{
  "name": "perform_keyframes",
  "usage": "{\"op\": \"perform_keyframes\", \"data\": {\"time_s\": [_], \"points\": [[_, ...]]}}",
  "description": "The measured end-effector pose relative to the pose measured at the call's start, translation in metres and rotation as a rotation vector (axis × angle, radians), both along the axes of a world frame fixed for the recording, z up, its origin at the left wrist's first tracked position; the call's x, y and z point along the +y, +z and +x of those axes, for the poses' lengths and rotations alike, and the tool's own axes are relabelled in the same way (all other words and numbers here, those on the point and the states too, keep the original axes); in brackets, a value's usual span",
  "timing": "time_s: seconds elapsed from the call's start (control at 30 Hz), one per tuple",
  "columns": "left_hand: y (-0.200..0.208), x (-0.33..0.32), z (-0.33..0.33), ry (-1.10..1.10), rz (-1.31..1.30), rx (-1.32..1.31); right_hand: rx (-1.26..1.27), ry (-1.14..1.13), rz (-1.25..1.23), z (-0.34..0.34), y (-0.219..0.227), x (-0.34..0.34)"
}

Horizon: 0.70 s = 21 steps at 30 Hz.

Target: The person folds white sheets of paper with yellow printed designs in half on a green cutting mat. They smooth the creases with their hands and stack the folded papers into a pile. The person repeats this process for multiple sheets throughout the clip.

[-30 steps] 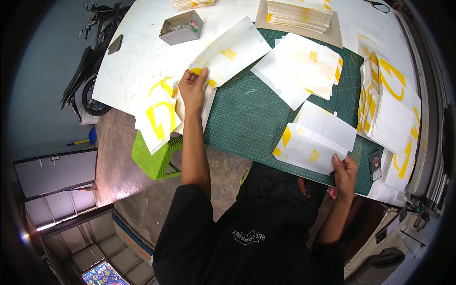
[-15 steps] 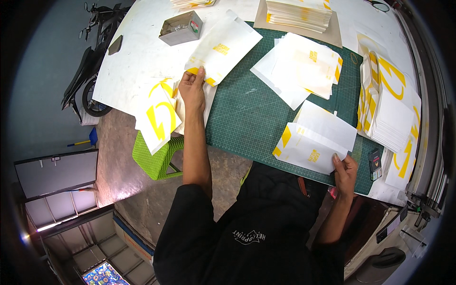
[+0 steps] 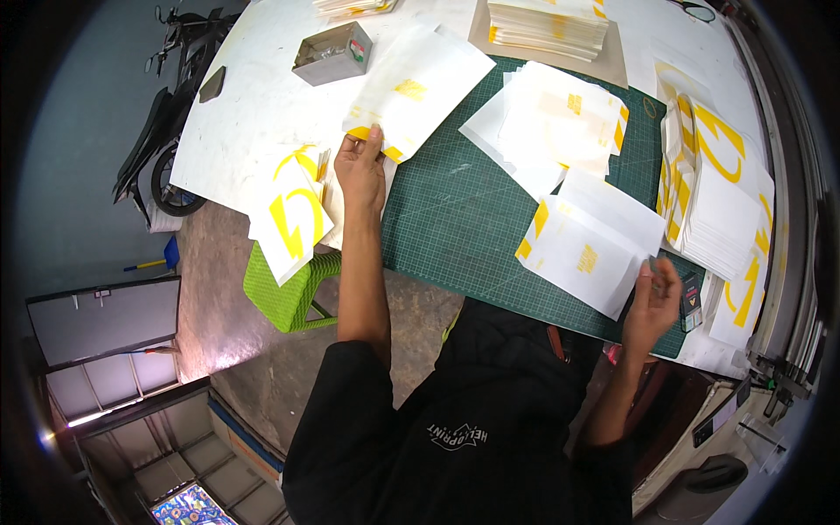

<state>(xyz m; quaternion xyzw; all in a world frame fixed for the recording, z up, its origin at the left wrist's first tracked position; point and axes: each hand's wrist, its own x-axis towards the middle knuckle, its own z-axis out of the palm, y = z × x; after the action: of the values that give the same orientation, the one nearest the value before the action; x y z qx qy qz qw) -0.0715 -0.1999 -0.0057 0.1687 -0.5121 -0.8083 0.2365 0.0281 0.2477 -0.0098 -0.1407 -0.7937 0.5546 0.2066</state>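
Observation:
My left hand point(image 3: 361, 171) pinches the yellow-striped bottom corner of a flat white paper envelope point(image 3: 424, 83) with yellow print, tilted over the table and the edge of the green cutting mat point(image 3: 446, 227). A second white envelope point(image 3: 586, 249), with a yellow-striped left end and a raised or folded panel at its back, lies near the mat's right front. At its right edge is my right hand point(image 3: 652, 297), thumb touching the paper, with the other fingers apart and slightly blurred. Behind it lies a loose pile of similar white papers point(image 3: 560, 114).
A tall stack point(image 3: 547, 31) stands at the back, and bundles of printed paper point(image 3: 717, 184) lie along the right edge. A small black box point(image 3: 691, 302) sits near my right hand. Left are a grey metal box point(image 3: 332, 54), more printed papers point(image 3: 293, 214) and a green stool point(image 3: 284, 293).
The envelope by my right hand has slid right and slightly away, turning a little. My right hand has moved up and right, its fingers loosening. The left envelope has shifted slightly right.

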Motion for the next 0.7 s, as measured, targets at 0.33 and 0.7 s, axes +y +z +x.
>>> {"op": "perform_keyframes", "data": {"time_s": [0.33,0.7], "points": [[0.046,0.103,0.039,0.217,-0.604,0.111,0.013,0.576,-0.309,0.012,0.069,-0.068],[0.003,0.219,0.152,-0.653,-1.596,0.441,-0.177,0.164,-0.142,0.02,0.006,0.003]]}}
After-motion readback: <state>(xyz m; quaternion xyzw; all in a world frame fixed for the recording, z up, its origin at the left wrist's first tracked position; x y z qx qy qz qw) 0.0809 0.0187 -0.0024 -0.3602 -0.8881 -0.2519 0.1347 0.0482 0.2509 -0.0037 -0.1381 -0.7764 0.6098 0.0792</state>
